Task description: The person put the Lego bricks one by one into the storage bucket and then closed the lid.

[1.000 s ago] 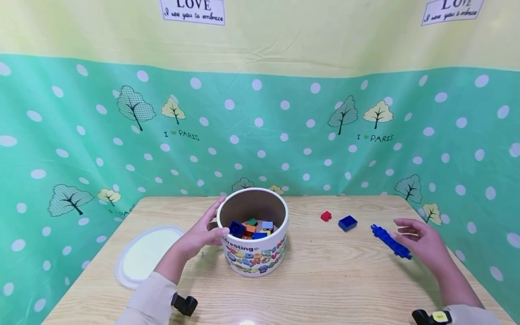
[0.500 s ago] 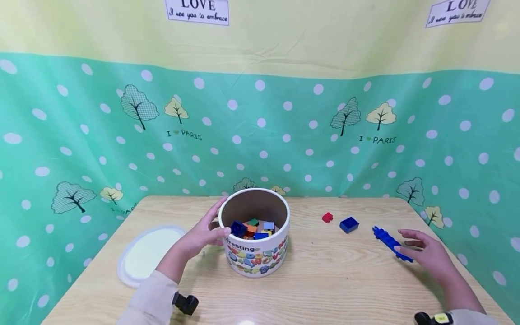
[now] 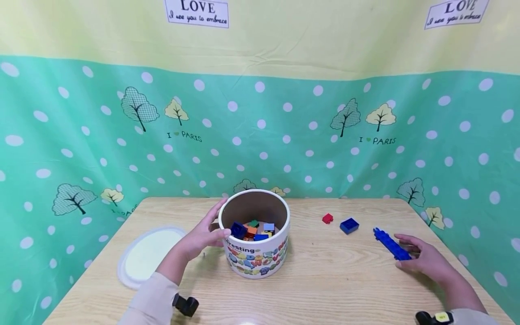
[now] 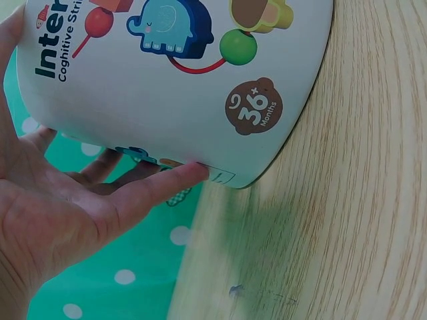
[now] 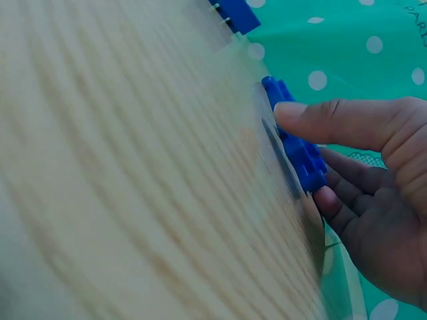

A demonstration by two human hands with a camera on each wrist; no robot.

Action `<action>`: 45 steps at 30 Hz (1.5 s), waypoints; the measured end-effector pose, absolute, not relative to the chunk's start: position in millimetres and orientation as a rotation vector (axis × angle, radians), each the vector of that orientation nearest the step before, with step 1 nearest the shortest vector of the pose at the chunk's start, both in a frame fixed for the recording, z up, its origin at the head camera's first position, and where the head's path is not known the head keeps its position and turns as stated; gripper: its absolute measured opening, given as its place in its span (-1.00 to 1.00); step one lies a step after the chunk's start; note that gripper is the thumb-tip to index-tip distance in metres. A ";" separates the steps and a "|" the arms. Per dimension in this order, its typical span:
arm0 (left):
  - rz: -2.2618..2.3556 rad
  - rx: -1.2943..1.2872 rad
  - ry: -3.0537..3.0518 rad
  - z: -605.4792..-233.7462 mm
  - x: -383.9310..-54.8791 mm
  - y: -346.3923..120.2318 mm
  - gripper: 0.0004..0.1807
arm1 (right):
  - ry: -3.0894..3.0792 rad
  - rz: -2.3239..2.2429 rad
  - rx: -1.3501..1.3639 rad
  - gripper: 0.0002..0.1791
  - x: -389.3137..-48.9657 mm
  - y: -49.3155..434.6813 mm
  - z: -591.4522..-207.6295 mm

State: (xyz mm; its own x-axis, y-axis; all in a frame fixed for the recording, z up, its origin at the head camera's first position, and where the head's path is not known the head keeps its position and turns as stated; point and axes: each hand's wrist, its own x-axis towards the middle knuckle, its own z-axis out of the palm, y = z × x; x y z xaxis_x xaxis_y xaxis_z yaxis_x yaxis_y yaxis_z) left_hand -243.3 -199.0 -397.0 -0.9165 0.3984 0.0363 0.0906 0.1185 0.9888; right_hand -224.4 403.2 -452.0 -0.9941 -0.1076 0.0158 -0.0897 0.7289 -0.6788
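Note:
Near the middle of the table, a white bucket [image 3: 256, 266] with colourful printing holds several building blocks [image 3: 251, 232] in blue, orange, green and yellow. My left hand [image 3: 199, 239] grips its left side, thumb at the front of the rim and fingers round the back; the left wrist view shows fingers against the printed wall [image 4: 160, 107]. On the right, my right hand [image 3: 430, 259] pinches the near end of a long blue studded block base [image 3: 387, 243] with a hook-like end. In the right wrist view the thumb presses one side of this base [image 5: 303, 160], fingers along the other.
A dark blue brick [image 3: 349, 225] and a small red piece [image 3: 327, 218] lie on the wooden table [image 3: 317, 289] right of the bucket. The round white lid [image 3: 148, 255] lies at left, partly behind the left forearm. A dotted curtain [image 3: 243, 149] hangs behind.
My right hand has come down around the near end of the long blue base, its thumb passing to the near side. My left hand and the bucket stay put; the view shifts slightly.

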 end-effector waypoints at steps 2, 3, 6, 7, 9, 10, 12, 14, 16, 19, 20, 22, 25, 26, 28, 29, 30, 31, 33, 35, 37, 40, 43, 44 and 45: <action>1.882 0.485 2.157 -397.4 -243.3 -199.7 -0.01 | 2.910 -1.117 -0.160 -0.04 -225.8 404.6 -452.2; 1.885 0.485 2.156 -397.8 -243.3 -200.1 -0.02 | 2.914 -1.110 -0.155 -0.06 -226.4 405.2 -452.4; 1.888 0.489 2.158 -398.9 -242.9 -200.9 -0.02 | 2.916 -1.100 -0.134 -0.14 -228.0 407.0 -453.1; 1.887 0.489 2.159 -399.3 -242.8 -201.0 -0.01 | 2.917 -1.094 -0.126 -0.16 -228.2 407.6 -453.1; 1.884 0.489 2.162 -399.6 -243.1 -200.9 -0.02 | 2.921 -1.084 -0.106 -0.18 -228.4 409.0 -453.2; 1.882 0.492 2.163 -399.6 -243.2 -200.8 -0.02 | 2.923 -1.081 -0.102 -0.19 -228.5 409.9 -453.1; 1.882 0.495 2.165 -399.4 -243.8 -200.6 -0.01 | 2.926 -1.073 -0.077 -0.18 -228.4 411.4 -453.0; 1.883 0.496 2.165 -399.0 -244.3 -200.5 -0.01 | 2.927 -1.076 -0.055 -0.17 -228.5 412.6 -453.0; 1.882 0.499 2.164 -398.6 -244.5 -200.4 0.00 | 2.912 -1.102 -0.041 -0.16 -228.4 413.1 -452.5; 1.880 0.497 2.162 -398.5 -244.4 -199.9 -0.02 | 2.886 -1.146 -0.021 -0.15 -228.0 411.6 -450.9; 1.877 0.495 2.162 -398.6 -244.2 -199.7 -0.02 | 2.874 -1.161 -0.022 -0.16 -227.7 410.5 -449.6; 1.876 0.492 2.158 -398.9 -243.8 -199.2 -0.02 | 2.870 -1.176 -0.034 -0.16 -227.1 407.2 -446.6; 1.878 0.484 2.159 -399.3 -242.7 -198.5 -0.02 | 2.873 -1.201 -0.071 -0.17 -226.2 399.9 -440.6; 1.878 0.483 2.161 -399.3 -242.4 -198.4 -0.02 | 2.877 -1.206 -0.083 -0.17 -226.1 397.2 -438.6; 1.880 0.479 2.165 -399.4 -241.8 -198.0 -0.02 | 2.880 -1.222 -0.109 -0.18 -225.5 391.7 -434.6; 1.879 0.476 2.167 -399.5 -241.5 -197.9 -0.02 | 2.881 -1.228 -0.116 -0.18 -225.3 388.9 -432.6; 1.877 0.474 2.170 -399.7 -241.3 -197.8 -0.02 | 2.879 -1.232 -0.131 -0.19 -224.8 386.2 -430.7; 1.875 0.473 2.172 -399.8 -241.1 -197.8 -0.02 | 2.881 -1.235 -0.139 -0.20 -224.6 383.6 -428.9; 1.873 0.470 2.174 -400.1 -241.0 -197.8 -0.03 | 2.880 -1.245 -0.176 -0.22 -224.7 378.6 -425.3; 1.872 0.472 2.172 -400.3 -241.0 -198.0 -0.03 | 2.884 -1.255 -0.204 -0.25 -225.4 373.3 -421.5; 1.876 0.478 2.164 -400.2 -241.3 -198.2 -0.03 | 2.893 -1.267 -0.237 -0.28 -226.4 367.4 -417.0; 1.880 0.488 2.158 -399.5 -242.2 -198.5 -0.03 | 2.899 -1.292 -0.274 -0.30 -227.8 357.9 -409.7; 1.885 0.493 2.156 -398.8 -243.1 -198.5 -0.02 | 2.898 -1.330 -0.305 -0.30 -230.3 348.6 -402.3; 1.883 0.496 2.155 -398.8 -243.4 -198.3 -0.01 | 2.897 -1.339 -0.310 -0.31 -231.3 345.8 -399.9; 1.884 0.498 2.153 -398.7 -243.6 -198.1 -0.01 | 2.903 -1.339 -0.323 -0.31 -232.7 343.1 -397.4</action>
State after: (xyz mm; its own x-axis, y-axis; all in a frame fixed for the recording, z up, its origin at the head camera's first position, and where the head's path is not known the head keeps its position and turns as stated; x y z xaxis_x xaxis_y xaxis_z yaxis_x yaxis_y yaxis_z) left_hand -243.6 -198.1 -398.7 -0.9139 0.4034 0.0449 0.0979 0.1118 0.9889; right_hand -232.7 343.1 -397.4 -0.9773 -0.1517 0.1482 -0.2112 0.6328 -0.7450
